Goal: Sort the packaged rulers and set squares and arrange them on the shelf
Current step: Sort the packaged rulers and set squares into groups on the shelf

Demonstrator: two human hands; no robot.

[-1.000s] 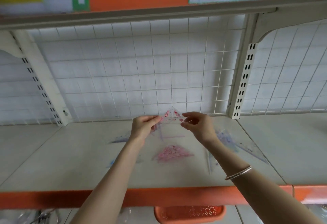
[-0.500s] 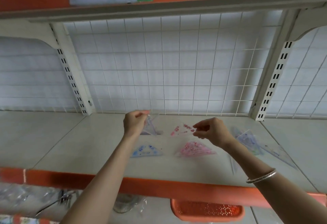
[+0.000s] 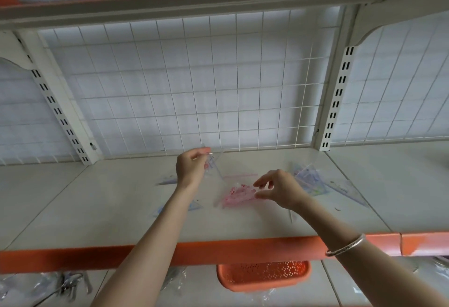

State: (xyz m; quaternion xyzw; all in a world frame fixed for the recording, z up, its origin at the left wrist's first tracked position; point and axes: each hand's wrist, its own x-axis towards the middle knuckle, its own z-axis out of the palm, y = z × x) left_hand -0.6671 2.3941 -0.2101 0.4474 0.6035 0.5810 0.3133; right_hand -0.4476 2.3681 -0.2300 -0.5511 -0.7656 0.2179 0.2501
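Your left hand (image 3: 192, 168) is raised over the back of the shelf, thumb and fingertips pinched on the top corner of a clear packaged set square (image 3: 215, 164) with faint blue markings. The piece hangs tilted below your fingers, off the shelf board. Your right hand (image 3: 279, 191) hovers lower and closer to you, thumb and forefinger spread apart with the other fingers loosely bent, gripping nothing. Its thumb tip sits right at the right end of the pink set square (image 3: 238, 195), which lies flat on the shelf (image 3: 97, 209). Blur hides whether the two touch.

Just behind the pink piece lies a thin pink ruler (image 3: 240, 175), running left to right. By your left forearm a blue set square (image 3: 194, 206) lies flat, partly covered by the arm, and another faint blue one (image 3: 167, 181) lies farther back to the left. Past your right hand, a loose pile of bluish set squares (image 3: 313, 180) overlaps a larger clear set square (image 3: 347, 191) that points toward the right.

A silver bracelet (image 3: 346, 246) rings your right wrist. A white wire grid (image 3: 194, 88) backs the shelf. On the level below the orange front edge (image 3: 218, 252) sits an orange perforated basket (image 3: 264, 277).
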